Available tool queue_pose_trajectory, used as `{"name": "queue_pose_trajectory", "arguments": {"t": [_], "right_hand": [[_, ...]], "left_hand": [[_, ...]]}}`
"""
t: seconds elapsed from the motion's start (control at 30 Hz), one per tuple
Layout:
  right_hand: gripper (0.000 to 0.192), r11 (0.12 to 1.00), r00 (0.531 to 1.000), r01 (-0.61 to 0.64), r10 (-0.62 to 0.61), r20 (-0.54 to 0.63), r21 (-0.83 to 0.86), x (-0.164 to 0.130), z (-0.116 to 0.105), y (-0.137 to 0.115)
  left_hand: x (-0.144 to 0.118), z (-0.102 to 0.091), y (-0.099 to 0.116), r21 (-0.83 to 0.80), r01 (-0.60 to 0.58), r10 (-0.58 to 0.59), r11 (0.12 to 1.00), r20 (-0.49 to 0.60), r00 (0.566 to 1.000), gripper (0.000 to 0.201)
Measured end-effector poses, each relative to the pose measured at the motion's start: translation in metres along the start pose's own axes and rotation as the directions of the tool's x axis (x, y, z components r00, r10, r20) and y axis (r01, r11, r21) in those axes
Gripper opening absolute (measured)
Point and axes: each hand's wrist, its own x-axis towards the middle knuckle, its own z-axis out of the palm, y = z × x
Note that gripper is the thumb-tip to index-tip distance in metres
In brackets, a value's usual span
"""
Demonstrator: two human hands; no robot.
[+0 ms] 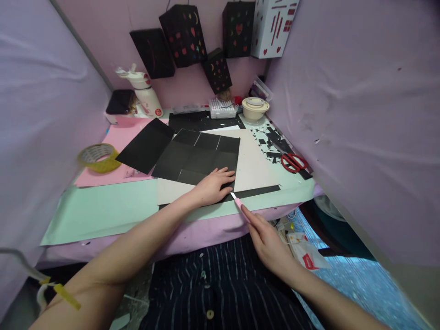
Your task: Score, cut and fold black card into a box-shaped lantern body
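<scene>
Table (pixel 206 233) has a pink cloth, with a mint green sheet (pixel 103 211) on top, plus pink paper (pixel 120 137), a yellow tape roll (pixel 99 157) and red scissors (pixel 294 162).

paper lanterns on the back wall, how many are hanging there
5: four black lanterns, far left, next to it, a small low one, one right of centre, and a white lantern far right, partly cut off.

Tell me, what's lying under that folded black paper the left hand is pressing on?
Under the black paper lies a pale board, itself on a mint green sheet. The left hand covers the paper's near corner; whatever lies directly beneath the paper is hidden.
</scene>
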Motion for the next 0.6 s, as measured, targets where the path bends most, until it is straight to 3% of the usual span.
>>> {"name": "queue_pose_trajectory", "arguments": {"t": [0.6], "right_hand": [[0.049, 1.000, 1.000, 0.021, -0.020, 0.009, -0.010, 0.008, -0.016, 0.007]], "left_hand": [[-0.001, 0.000, -0.002, -0.002, -0.015, 0.015, 1.000, 0.043, 0.999, 0.045]]}}
